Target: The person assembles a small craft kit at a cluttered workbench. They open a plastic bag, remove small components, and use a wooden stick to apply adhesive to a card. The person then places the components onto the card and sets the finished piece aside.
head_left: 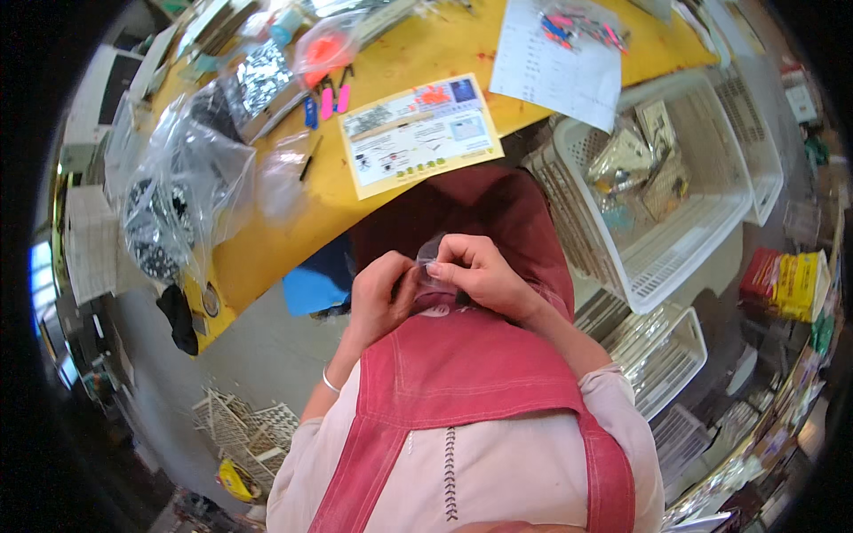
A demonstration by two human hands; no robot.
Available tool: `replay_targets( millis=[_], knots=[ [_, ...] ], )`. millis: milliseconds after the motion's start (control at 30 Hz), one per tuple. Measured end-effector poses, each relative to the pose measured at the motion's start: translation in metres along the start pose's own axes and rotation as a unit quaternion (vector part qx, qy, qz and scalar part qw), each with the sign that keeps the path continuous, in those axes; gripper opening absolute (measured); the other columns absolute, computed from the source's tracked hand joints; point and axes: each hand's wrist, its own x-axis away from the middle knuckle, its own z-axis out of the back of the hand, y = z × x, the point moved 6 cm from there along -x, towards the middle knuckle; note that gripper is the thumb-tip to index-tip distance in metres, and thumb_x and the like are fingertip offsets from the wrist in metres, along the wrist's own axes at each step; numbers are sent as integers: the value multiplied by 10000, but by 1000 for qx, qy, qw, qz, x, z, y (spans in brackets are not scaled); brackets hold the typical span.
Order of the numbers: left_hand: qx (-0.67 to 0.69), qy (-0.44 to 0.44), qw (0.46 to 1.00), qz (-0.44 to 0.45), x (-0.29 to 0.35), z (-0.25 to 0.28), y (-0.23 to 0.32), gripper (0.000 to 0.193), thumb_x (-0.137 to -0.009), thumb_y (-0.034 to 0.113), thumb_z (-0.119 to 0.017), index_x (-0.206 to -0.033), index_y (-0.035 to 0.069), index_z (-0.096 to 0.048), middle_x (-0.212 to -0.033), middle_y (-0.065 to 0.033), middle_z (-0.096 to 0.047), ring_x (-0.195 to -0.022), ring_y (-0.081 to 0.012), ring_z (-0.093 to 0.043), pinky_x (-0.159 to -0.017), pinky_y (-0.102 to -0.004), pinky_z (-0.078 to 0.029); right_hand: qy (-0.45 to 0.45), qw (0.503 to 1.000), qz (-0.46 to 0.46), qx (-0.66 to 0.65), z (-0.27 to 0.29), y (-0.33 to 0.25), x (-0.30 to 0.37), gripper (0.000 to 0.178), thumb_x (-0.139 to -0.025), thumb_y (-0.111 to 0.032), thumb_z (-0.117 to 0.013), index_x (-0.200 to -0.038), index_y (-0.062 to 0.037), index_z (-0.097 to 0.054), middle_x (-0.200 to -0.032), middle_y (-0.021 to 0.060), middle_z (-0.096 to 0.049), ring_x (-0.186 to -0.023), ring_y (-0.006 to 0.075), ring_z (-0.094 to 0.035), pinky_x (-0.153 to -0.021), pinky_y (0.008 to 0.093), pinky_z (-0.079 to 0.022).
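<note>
Over my lap, just above the red apron [480, 360], a small clear plastic bag [430, 252] is pinched between both hands. My left hand [385, 290] has its fingers curled at the bag's left edge. From the right, thumb and forefinger of my right hand [481, 270] grip the same bag close by. What the bag holds, if anything, is too small to make out. Beyond my hands, a printed card [422, 135] with yellow edges lies at the edge of the yellow table [258, 266].
A large clear bag of dark parts [160, 222] hangs at the table's left edge. Pink and blue small pieces [329, 102] lie behind the card. A white paper sheet [555, 71] is at the far right, above a white plastic crate [644, 284] of packets beside my right arm.
</note>
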Motion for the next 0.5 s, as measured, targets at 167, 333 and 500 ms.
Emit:
replay_targets(
  millis=[167, 333, 500],
  knots=[
    [-121, -57, 991, -3, 21, -16, -10, 109, -881, 45, -713, -827, 19, -622, -742, -178, -582, -652, -367, -600, -588, -422, -480, 133, 919, 158, 336, -1, 26, 21, 149, -923, -134, -691, -907, -36, -579, -817, 147, -634, -761, 340, -650, -661, 446, -514],
    [-84, -91, 984, 129, 30, -37, -32, 124, -885, 81, -715, -807, 9, -649, -705, -170, -603, -592, -257, -611, -567, -367, -482, 159, 947, 114, 256, 1, 65, 45, 133, -890, -71, -656, -973, -57, -554, -930, 169, -659, -844, 417, -670, -708, 519, -534],
    [-97, -125, 980, 116, 38, -70, -39, 130, -901, 76, -699, -819, -13, -650, -690, -138, -620, -604, -186, -607, -573, -336, -481, 126, 930, 200, 280, 11, 84, 68, 266, -847, -8, -661, -1107, -51, -625, -934, 157, -623, -818, 391, -678, -674, 480, -559]
  ],
)
